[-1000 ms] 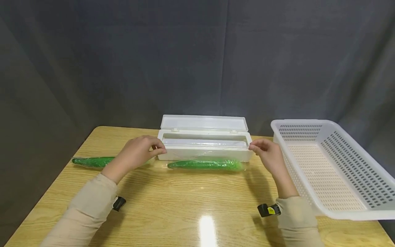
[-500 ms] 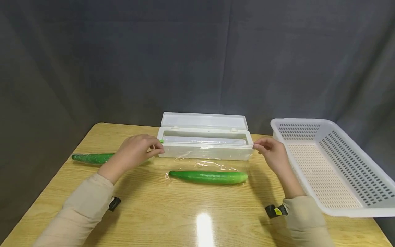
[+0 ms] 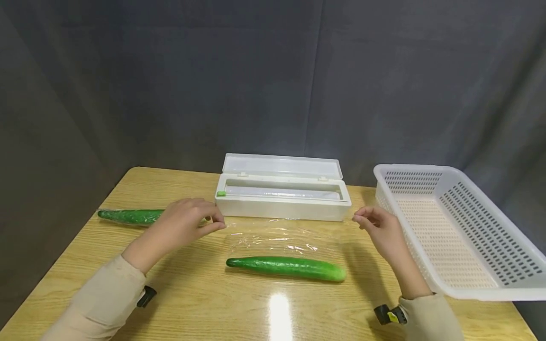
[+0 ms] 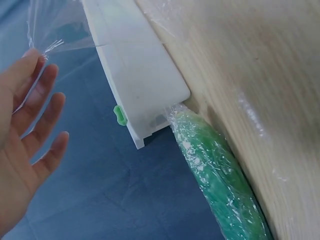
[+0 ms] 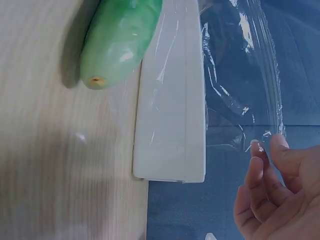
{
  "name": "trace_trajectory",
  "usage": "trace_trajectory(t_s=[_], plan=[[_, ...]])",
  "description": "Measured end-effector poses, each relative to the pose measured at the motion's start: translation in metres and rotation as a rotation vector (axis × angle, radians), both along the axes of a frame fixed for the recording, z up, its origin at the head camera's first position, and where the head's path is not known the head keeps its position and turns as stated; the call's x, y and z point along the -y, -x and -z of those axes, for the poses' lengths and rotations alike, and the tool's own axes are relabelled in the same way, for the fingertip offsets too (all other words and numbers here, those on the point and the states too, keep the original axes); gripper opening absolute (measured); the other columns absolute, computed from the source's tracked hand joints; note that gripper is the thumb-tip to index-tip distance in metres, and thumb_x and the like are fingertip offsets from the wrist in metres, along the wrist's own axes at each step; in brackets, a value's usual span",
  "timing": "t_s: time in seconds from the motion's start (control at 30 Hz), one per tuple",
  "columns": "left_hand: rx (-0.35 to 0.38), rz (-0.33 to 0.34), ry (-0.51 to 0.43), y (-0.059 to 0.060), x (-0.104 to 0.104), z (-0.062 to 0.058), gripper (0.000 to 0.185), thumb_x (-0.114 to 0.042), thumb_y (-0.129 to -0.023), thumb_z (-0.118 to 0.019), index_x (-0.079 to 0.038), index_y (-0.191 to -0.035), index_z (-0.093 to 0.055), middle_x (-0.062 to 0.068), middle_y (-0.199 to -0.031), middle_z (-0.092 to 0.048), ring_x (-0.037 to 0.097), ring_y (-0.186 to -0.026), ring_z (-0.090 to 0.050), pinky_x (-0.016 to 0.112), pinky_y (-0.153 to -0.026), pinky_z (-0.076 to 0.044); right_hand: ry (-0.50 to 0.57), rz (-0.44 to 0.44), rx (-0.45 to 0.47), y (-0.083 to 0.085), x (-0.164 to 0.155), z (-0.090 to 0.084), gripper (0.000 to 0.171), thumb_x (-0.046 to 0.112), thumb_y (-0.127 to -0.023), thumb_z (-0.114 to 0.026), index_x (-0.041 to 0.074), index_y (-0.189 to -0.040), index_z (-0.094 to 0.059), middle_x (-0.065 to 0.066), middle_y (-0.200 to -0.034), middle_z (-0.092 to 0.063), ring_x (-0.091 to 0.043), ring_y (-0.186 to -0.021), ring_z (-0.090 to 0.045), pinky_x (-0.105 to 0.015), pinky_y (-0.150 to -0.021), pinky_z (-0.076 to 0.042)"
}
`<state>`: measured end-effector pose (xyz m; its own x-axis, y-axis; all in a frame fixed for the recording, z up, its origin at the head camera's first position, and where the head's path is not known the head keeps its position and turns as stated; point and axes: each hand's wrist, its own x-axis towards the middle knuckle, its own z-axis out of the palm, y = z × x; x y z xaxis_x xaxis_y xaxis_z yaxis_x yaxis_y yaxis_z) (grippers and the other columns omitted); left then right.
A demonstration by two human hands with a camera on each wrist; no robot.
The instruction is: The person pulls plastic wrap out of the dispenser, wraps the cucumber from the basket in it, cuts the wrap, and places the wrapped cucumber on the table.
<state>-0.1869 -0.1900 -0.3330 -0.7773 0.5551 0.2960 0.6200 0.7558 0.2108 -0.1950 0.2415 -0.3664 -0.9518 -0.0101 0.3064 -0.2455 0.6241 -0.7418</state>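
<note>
A clear sheet of cling film [image 3: 277, 237] stretches from the open white dispenser box [image 3: 283, 208] toward me, low over the table. My left hand [image 3: 213, 221] pinches its left corner and my right hand [image 3: 360, 219] pinches its right corner. The film [image 4: 55, 25] meets my left fingertips [image 4: 35, 55] in the left wrist view, and film [image 5: 240, 75] meets the right fingertips [image 5: 260, 147] in the right wrist view. A bare green cucumber [image 3: 286, 268] lies just in front of the film's near edge, between my hands. The box has a green slider [image 3: 221, 193] at its left end.
A second cucumber [image 3: 130, 216], wrapped in film, lies at the table's left, behind my left hand. A white perforated basket [image 3: 460, 227] sits at the right, overhanging the table edge. A dark curtain hangs behind the table.
Both hands have moved toward me and down, drawing more film out of the box. The bare cucumber, earlier against the box under the film, now lies farther from it.
</note>
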Motion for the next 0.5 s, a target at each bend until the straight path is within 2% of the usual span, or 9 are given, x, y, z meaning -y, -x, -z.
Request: trace_trajectory(t_s=[0.2,0.27,0.43,0.5], plan=[[0.027,0.038,-0.003,-0.024,0.004,0.002,0.005,-0.031,-0.089,-0.076,-0.031,-0.086,-0.071,-0.022,-0.086,-0.063,0.005,-0.078,-0.059,0.036,-0.075,-0.051,-0.004,-0.061,-0.034,-0.026,-0.003,0.001,0.004,0.005,-0.093,-0.069,0.001,-0.094,-0.068,-0.007,-0.088,-0.067,-0.004,-0.074,-0.059,-0.018,-0.065,-0.047],[0.044,0.064,-0.006,-0.034,0.004,0.004,0.005,-0.031,-0.088,-0.077,-0.031,-0.086,-0.072,-0.023,-0.086,-0.062,0.005,-0.081,-0.061,0.039,-0.083,-0.053,-0.026,-0.104,-0.058,-0.037,-0.007,0.004,0.002,0.002,-0.091,-0.070,0.004,-0.093,-0.069,-0.006,-0.090,-0.069,-0.003,-0.077,-0.060,-0.016,-0.069,-0.048],[0.100,0.152,0.014,-0.060,0.002,0.012,0.008,-0.031,-0.085,-0.080,-0.033,-0.081,-0.073,-0.027,-0.083,-0.059,0.003,-0.082,-0.060,0.039,-0.082,-0.053,-0.122,-0.283,-0.140,-0.061,-0.017,0.014,0.025,-0.006,-0.081,-0.076,0.017,-0.088,-0.067,0.002,-0.097,-0.069,-0.003,-0.086,-0.061,-0.018,-0.070,-0.047],[0.119,0.169,0.036,-0.068,0.001,0.017,0.009,-0.033,-0.084,-0.080,-0.035,-0.080,-0.073,-0.028,-0.082,-0.058,0.001,-0.081,-0.058,0.038,-0.077,-0.052,-0.154,-0.357,-0.173,-0.068,-0.020,0.019,0.033,-0.009,-0.076,-0.078,0.021,-0.086,-0.066,0.005,-0.099,-0.068,-0.005,-0.089,-0.061,-0.019,-0.070,-0.047]])
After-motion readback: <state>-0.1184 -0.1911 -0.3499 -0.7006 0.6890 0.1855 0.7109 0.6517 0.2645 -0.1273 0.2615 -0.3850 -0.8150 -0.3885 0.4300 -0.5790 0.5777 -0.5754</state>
